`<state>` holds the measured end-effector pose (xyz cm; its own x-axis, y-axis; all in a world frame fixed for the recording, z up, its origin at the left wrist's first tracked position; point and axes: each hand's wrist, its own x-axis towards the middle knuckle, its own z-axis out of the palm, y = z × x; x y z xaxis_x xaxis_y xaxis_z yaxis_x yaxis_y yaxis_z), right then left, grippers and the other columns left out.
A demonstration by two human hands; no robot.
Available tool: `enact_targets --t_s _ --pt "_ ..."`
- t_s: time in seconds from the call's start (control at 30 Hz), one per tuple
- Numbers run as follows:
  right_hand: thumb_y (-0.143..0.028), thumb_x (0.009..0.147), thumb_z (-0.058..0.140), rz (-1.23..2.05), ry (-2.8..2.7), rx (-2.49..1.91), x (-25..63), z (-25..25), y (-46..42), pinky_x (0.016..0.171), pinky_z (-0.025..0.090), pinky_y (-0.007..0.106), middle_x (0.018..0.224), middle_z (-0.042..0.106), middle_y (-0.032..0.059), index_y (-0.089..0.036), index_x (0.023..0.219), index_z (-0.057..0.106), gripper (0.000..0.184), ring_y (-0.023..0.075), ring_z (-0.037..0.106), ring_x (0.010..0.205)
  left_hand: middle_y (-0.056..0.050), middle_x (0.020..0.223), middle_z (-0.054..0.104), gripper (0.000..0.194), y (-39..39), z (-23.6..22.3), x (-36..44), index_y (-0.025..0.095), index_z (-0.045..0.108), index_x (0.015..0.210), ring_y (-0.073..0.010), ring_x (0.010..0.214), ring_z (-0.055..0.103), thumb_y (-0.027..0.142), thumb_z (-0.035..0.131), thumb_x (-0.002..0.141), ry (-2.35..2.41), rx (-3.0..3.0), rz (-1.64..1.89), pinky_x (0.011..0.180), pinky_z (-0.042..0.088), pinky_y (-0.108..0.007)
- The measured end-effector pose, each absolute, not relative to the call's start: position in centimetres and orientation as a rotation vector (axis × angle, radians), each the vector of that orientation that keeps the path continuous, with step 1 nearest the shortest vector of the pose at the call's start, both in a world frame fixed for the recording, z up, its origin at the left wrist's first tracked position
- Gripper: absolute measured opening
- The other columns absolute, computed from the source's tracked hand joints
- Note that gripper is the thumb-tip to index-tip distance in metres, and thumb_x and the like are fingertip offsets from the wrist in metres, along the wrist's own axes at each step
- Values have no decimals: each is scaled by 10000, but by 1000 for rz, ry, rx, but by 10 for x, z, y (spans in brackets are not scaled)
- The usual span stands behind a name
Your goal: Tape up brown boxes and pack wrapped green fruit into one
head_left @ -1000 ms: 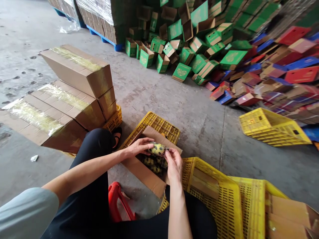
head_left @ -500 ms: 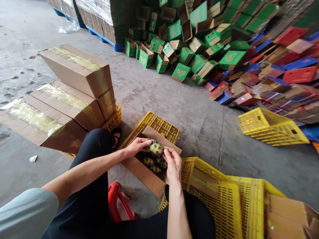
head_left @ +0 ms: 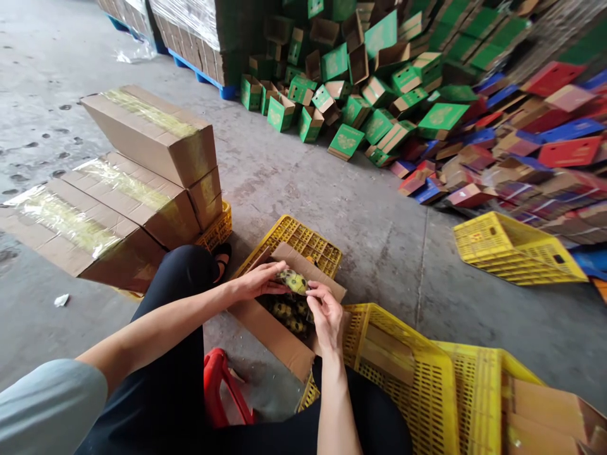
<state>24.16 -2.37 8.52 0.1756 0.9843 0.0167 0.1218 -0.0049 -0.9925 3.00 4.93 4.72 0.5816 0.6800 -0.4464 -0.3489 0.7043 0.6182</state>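
Note:
Between my two hands is a yellow bundle with dark spots in clear wrap [head_left: 294, 282]; what is inside the wrap I cannot tell. My left hand [head_left: 263, 280] grips its left end between thumb and fingers. The fingertips of my right hand [head_left: 327, 309] pinch its right end. Below them stands an open cardboard box [head_left: 272, 338], flaps folded outward, with several similar spotted bundles [head_left: 290, 316] inside. The box rests on an upturned yellow crate [head_left: 303, 243].
Taped cartons [head_left: 137, 189] are stacked at left on a yellow crate. Yellow crates [head_left: 403, 373] holding cardboard stand at right, and another crate [head_left: 515, 249] lies farther off. A red stool [head_left: 218, 385] is by my legs. Green boxes [head_left: 346, 140] and red-blue boxes [head_left: 569, 151] heap up behind.
The wrapped bundle has turned slightly between my hands. My right fingers have shifted a little at its end, and my left hand lies flatter along it.

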Motion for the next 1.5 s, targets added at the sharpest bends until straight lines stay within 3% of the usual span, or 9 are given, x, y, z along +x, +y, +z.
enact_targets --t_s 0.13,0.27,0.37,0.57,0.7,0.83,1.03,1.23,1.5 --pt "-399 818 715 1019 -1091 -1428 240 83 -22 1099 482 425 1228 751 63 -262 904 807 186 278 635 1244 -85 1179 703 606 48 44 30 197 641 1225 -193 979 736 316 959 723 693 554 766 955 591 -388" --pt "-541 845 727 1111 -808 -1497 240 73 -20 1009 557 401 1296 737 59 -274 1131 774 394 262 667 1212 -81 1181 700 780 46 43 31 237 597 1371 -216 1039 716 265 967 685 641 619 786 941 573 -370" --pt "-579 808 776 1266 -714 -1477 238 69 -19 880 611 359 1262 750 66 -263 1142 772 459 262 703 1128 -120 1318 671 929 46 43 33 277 522 1491 -255 1126 696 238 958 672 583 680 775 950 556 -372" --pt "-512 755 833 1183 -739 -1463 242 62 -21 852 600 329 1024 795 38 -225 960 790 356 216 720 923 -157 1462 603 956 43 41 37 250 535 1508 -302 1317 600 277 970 658 578 758 761 1114 460 -431" --pt "-519 779 804 1070 -835 -1517 245 62 -21 879 582 341 955 801 31 -224 936 793 334 218 720 886 -133 1447 629 799 44 38 35 259 586 1457 -294 1312 608 514 893 765 734 734 608 1079 495 -428" --pt "-471 812 773 1054 -923 -1496 243 69 -22 992 549 384 1064 808 51 -249 986 814 285 249 729 1017 -159 1244 737 768 46 39 33 214 679 1313 -299 1044 751 764 746 782 787 565 458 908 595 -409" --pt "-399 814 748 1060 -1029 -1423 240 75 -22 1139 463 426 1434 666 47 -270 932 826 192 280 570 1370 -119 1134 742 560 47 44 30 157 729 1120 -224 986 737 394 975 676 698 622 621 908 596 -354" --pt "-494 798 803 1243 -712 -1432 235 72 -20 976 581 396 1407 686 65 -307 1295 713 539 272 628 1305 -72 1222 694 685 44 38 28 235 677 1332 -191 1012 698 289 950 706 657 761 735 927 567 -337" --pt "-448 728 858 1217 -718 -1441 238 63 -22 982 579 410 1234 776 81 -241 1135 785 462 272 712 1156 -125 1449 595 998 41 43 32 347 402 1604 -269 1194 665 330 922 752 668 730 744 977 563 -417"
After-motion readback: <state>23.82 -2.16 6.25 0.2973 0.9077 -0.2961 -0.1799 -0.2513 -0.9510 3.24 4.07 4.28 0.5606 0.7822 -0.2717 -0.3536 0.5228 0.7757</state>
